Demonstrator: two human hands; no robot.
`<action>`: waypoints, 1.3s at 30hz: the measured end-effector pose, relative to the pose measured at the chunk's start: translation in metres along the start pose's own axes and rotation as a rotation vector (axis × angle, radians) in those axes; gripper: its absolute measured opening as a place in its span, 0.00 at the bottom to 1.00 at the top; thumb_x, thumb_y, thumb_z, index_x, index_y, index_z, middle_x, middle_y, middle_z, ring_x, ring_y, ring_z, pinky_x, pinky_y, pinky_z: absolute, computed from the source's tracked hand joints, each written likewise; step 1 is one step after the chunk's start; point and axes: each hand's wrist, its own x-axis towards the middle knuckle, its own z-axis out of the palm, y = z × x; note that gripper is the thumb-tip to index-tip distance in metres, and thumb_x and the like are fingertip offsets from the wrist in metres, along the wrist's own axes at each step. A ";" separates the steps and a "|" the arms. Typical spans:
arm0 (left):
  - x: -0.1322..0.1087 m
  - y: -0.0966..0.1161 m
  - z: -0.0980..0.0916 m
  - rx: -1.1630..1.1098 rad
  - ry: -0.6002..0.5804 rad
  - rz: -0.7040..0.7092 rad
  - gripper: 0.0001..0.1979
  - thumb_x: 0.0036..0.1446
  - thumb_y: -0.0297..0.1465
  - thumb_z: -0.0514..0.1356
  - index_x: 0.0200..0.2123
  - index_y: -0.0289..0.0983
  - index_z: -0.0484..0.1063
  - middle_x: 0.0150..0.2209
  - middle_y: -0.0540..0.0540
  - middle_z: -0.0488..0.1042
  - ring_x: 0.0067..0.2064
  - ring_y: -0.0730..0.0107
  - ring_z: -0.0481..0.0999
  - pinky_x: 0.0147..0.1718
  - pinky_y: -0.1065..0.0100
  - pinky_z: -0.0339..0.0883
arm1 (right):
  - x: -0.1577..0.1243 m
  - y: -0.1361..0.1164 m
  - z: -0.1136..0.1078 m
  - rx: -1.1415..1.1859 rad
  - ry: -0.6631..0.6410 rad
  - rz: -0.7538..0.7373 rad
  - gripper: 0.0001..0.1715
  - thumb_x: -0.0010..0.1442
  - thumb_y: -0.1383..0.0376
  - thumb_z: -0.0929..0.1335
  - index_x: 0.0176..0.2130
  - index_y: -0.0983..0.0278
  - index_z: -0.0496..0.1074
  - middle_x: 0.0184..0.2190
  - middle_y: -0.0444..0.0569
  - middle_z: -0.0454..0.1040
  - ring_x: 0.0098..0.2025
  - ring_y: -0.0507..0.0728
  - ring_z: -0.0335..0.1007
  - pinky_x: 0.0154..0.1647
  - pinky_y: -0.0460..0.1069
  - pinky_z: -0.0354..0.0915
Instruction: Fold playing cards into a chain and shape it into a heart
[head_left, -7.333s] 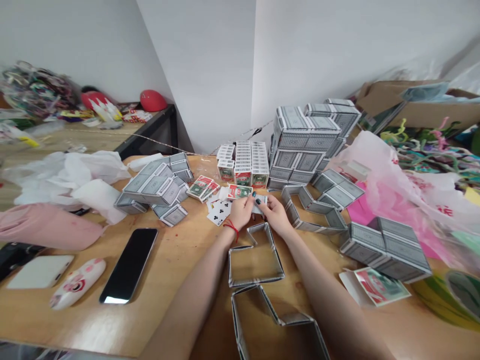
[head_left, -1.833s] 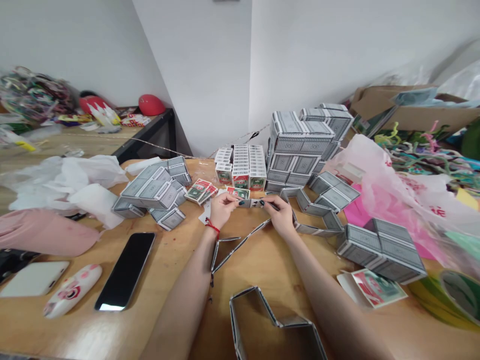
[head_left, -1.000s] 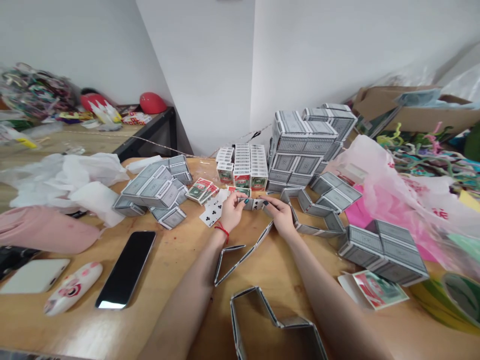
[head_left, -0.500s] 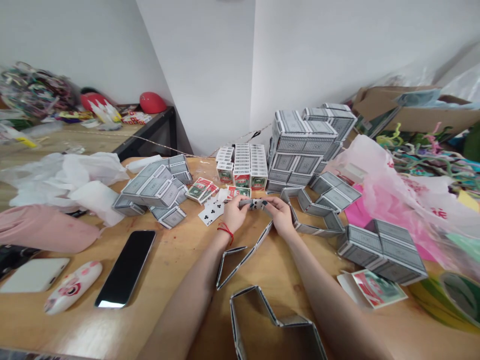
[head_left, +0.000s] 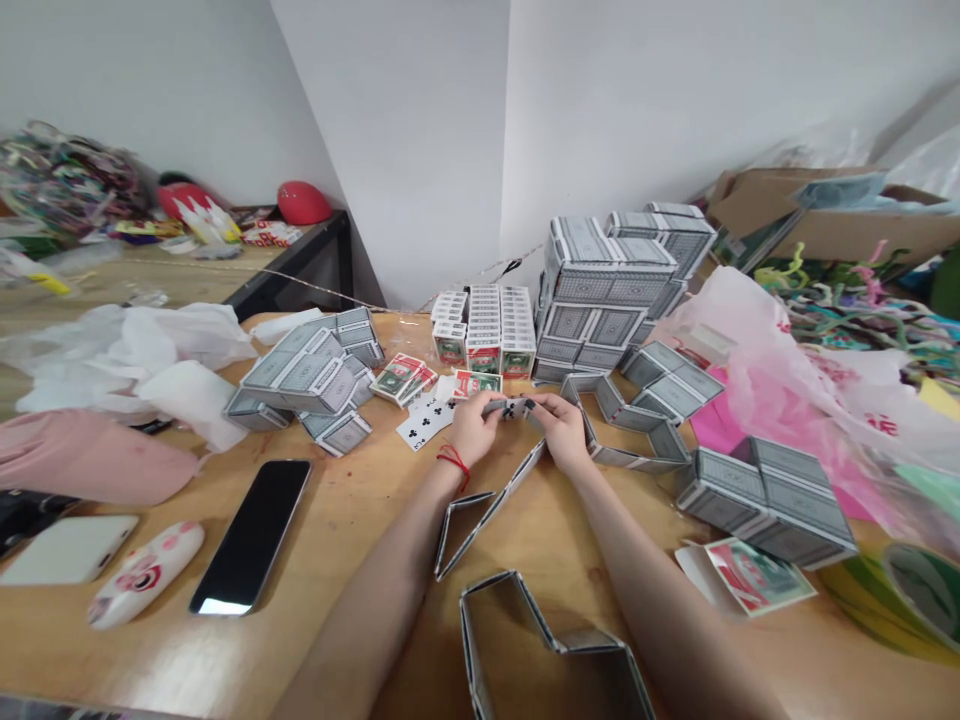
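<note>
Head-worn view, facing forward and down, over wooden table (head_left: 345, 530)

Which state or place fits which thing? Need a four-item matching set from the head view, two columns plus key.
Things
1. phone
2. bent card
3. grey block stack
4. loose card

States and places
A. standing just right of the boxed decks, as the picture shows it
B. lying flat on the table, black clubs showing
C. black screen up, beside the white oval case
D. between the fingers of the left hand and right hand

Pairs: 1-C, 2-D, 3-A, 4-B
</note>
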 end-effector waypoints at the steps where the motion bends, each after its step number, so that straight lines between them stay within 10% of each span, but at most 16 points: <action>1: 0.000 0.001 0.000 0.005 0.000 0.007 0.10 0.48 0.22 0.54 0.35 0.38 0.68 0.35 0.47 0.73 0.37 0.67 0.71 0.38 0.66 0.64 | 0.000 0.000 0.000 -0.004 -0.002 -0.002 0.13 0.46 0.60 0.67 0.32 0.64 0.73 0.32 0.49 0.75 0.36 0.56 0.69 0.40 0.51 0.62; 39: 0.000 0.006 0.013 -0.019 -0.007 0.059 0.13 0.46 0.18 0.52 0.36 0.37 0.62 0.35 0.46 0.67 0.40 0.67 0.67 0.40 0.64 0.63 | -0.006 -0.006 0.009 -0.154 0.126 -0.023 0.18 0.49 0.55 0.64 0.17 0.65 0.62 0.14 0.40 0.57 0.19 0.48 0.50 0.20 0.45 0.50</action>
